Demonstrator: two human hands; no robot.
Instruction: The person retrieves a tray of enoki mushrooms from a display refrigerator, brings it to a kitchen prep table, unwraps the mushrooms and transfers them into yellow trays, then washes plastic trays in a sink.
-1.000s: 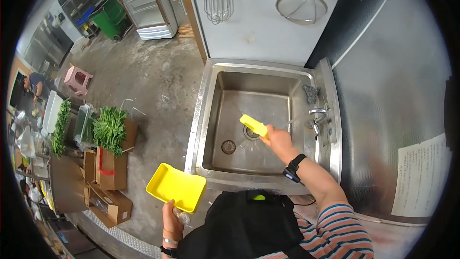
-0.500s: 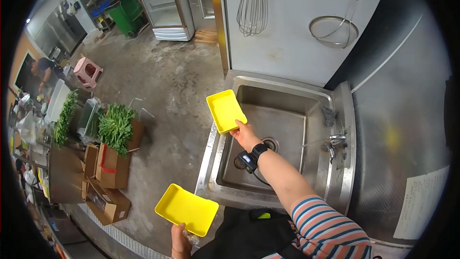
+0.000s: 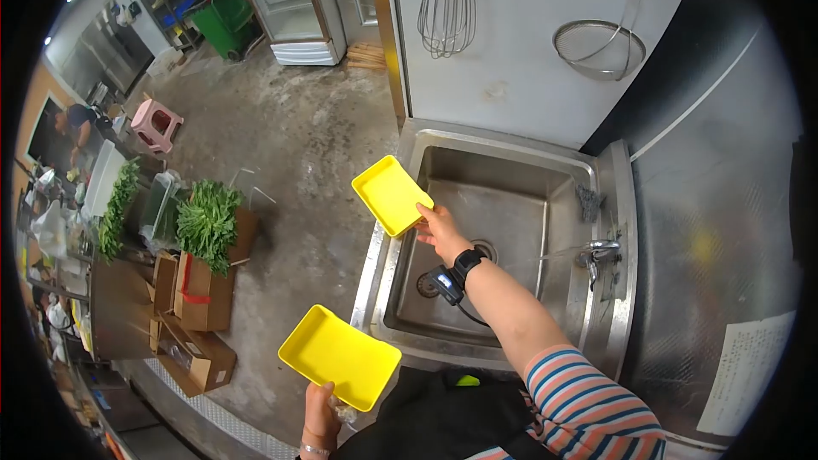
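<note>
My right hand [image 3: 440,228] grips a small yellow tray [image 3: 388,194] by its near right corner, above the left rim of the steel sink [image 3: 368,290]. My thumb lies on the tray's inner face, with the fingers underneath. Lower down, my left hand [image 3: 319,413] holds a second yellow tray [image 3: 339,359] by its near edge, over the floor left of the sink. Both trays are tilted with their insides facing me, and nothing shows inside them. Something clear and crumpled, perhaps plastic, shows beside my left hand.
A tap [image 3: 601,251] and a grey scrubber [image 3: 588,203] are at the sink's right side. A whisk [image 3: 447,4] and a strainer [image 3: 599,49] hang behind it. Leafy greens [image 3: 207,226] stand over cardboard boxes [image 3: 204,358] at left. Another person [image 3: 81,123] works far left.
The right-hand tray has moved slightly left and turned. The left-hand tray has risen a little and shifted right, and more of my left wrist shows.
</note>
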